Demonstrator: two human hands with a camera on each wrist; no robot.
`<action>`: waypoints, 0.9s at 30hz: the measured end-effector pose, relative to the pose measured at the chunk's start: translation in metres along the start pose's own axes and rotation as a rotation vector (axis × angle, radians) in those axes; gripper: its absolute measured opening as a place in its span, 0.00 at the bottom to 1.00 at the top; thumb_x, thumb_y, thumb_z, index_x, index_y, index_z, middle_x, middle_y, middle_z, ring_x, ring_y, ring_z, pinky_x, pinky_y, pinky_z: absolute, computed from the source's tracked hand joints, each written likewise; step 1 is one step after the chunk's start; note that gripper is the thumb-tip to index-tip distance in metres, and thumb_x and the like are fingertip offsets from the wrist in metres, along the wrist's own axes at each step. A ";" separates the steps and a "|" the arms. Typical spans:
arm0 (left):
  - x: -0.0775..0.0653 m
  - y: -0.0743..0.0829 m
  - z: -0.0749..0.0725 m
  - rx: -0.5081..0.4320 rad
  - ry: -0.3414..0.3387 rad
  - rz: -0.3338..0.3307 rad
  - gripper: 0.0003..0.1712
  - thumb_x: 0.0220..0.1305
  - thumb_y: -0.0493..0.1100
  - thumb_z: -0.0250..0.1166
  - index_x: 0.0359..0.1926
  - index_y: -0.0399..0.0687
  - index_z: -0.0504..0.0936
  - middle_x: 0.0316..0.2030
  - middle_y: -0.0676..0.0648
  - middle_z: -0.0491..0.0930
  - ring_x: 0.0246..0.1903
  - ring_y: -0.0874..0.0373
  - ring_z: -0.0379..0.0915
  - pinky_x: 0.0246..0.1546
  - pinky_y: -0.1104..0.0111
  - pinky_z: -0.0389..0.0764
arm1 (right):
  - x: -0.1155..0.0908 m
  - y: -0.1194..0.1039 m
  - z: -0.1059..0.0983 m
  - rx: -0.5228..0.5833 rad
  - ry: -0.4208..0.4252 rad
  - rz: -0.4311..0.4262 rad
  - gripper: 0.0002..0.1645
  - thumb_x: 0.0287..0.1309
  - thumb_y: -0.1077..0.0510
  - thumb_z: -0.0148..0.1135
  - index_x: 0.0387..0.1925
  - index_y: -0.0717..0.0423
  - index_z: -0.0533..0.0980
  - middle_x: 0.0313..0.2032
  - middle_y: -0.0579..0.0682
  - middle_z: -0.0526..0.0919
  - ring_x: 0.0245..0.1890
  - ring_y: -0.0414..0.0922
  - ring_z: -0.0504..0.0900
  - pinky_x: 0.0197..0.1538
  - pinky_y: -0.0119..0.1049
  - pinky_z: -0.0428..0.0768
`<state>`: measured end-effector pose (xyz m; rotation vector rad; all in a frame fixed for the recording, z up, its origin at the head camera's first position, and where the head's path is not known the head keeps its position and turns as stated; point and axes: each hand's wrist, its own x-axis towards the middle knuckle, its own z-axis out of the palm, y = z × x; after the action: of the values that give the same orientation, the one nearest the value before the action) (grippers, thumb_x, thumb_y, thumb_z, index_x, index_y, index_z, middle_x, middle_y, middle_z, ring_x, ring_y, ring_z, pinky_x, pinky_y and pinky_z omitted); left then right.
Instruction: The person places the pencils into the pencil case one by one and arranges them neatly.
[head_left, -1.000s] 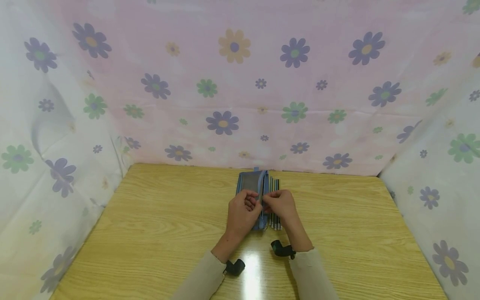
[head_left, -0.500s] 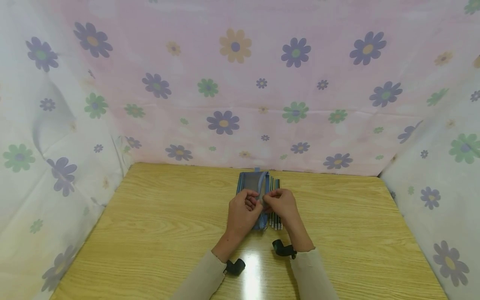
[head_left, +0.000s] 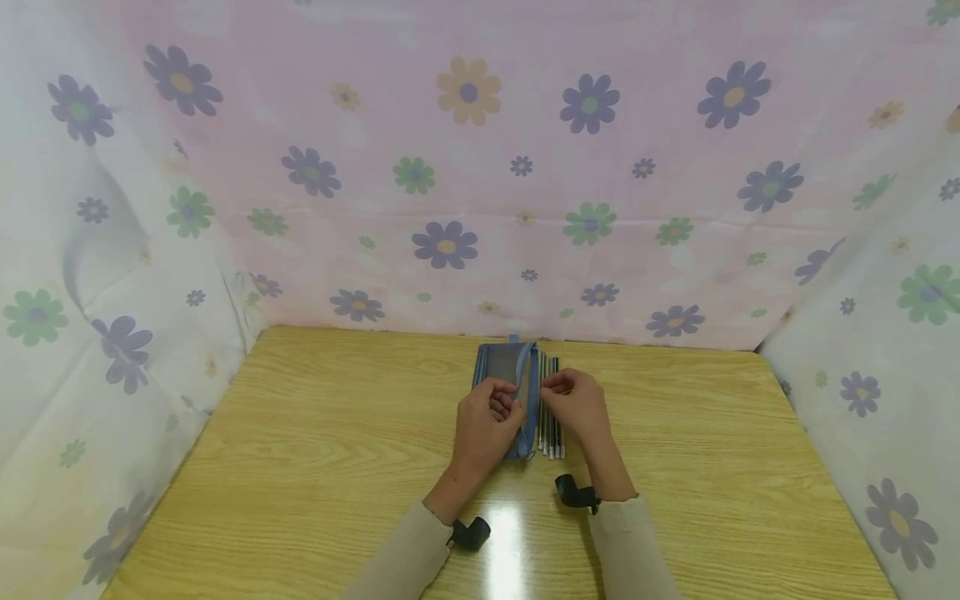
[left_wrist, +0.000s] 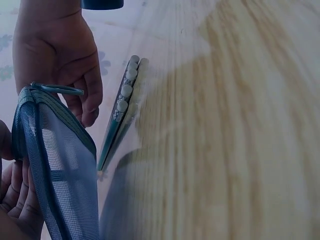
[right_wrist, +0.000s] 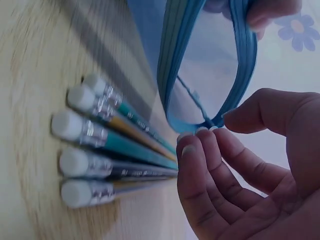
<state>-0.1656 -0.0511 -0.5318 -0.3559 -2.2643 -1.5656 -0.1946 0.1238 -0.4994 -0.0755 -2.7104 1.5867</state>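
A blue mesh pencil case (head_left: 498,362) stands on the table, its zipped mouth spread into a loop in the right wrist view. My left hand (head_left: 483,423) pinches one edge of that mouth between thumb and fingers. My right hand (head_left: 579,407) is just right of the case, above the pencils, fingers bent and thumb near the fingertips, with nothing seen between them. Several pencils (right_wrist: 135,137) with white erasers, in teal, yellow and black, lie side by side along the case's right side. Their far ends are hidden behind my right fingers in the right wrist view.
The wooden table (head_left: 337,433) ends at the back against a pink flowered cloth (head_left: 480,192), just behind the case. White flowered cloths hang at both sides. A black wrist camera (head_left: 576,492) sits on my right wrist, another black camera (head_left: 471,533) on the left.
My right hand has let go of the case's right edge and moved a little right, over the pencils. My left hand and the case have hardly moved.
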 end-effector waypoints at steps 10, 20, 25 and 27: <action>0.000 0.002 -0.001 0.005 0.004 0.012 0.09 0.64 0.32 0.69 0.46 0.35 0.85 0.30 0.51 0.82 0.26 0.64 0.79 0.27 0.72 0.84 | 0.005 0.009 -0.008 -0.120 0.071 -0.019 0.14 0.59 0.62 0.70 0.46 0.65 0.86 0.37 0.58 0.89 0.39 0.55 0.88 0.40 0.48 0.87; 0.001 0.002 0.000 0.007 0.005 0.010 0.09 0.64 0.32 0.70 0.45 0.34 0.85 0.29 0.51 0.82 0.26 0.64 0.79 0.27 0.72 0.84 | 0.006 0.015 -0.012 -0.208 0.092 0.014 0.11 0.60 0.61 0.70 0.42 0.63 0.85 0.36 0.57 0.88 0.37 0.54 0.87 0.39 0.48 0.86; 0.000 0.002 0.001 0.010 0.014 0.030 0.09 0.63 0.31 0.70 0.45 0.35 0.85 0.29 0.50 0.83 0.25 0.64 0.79 0.26 0.72 0.84 | 0.008 0.019 -0.012 -0.264 0.101 0.029 0.10 0.57 0.60 0.69 0.39 0.63 0.85 0.33 0.55 0.88 0.33 0.51 0.85 0.35 0.44 0.83; 0.000 0.002 0.001 0.009 0.012 0.029 0.09 0.63 0.32 0.70 0.45 0.35 0.85 0.30 0.50 0.82 0.25 0.64 0.79 0.26 0.72 0.84 | 0.008 0.020 -0.012 -0.275 0.105 0.030 0.10 0.55 0.60 0.68 0.38 0.63 0.85 0.31 0.55 0.87 0.31 0.51 0.84 0.33 0.43 0.81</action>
<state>-0.1648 -0.0495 -0.5302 -0.3749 -2.2467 -1.5383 -0.2015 0.1446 -0.5107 -0.1933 -2.8353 1.1692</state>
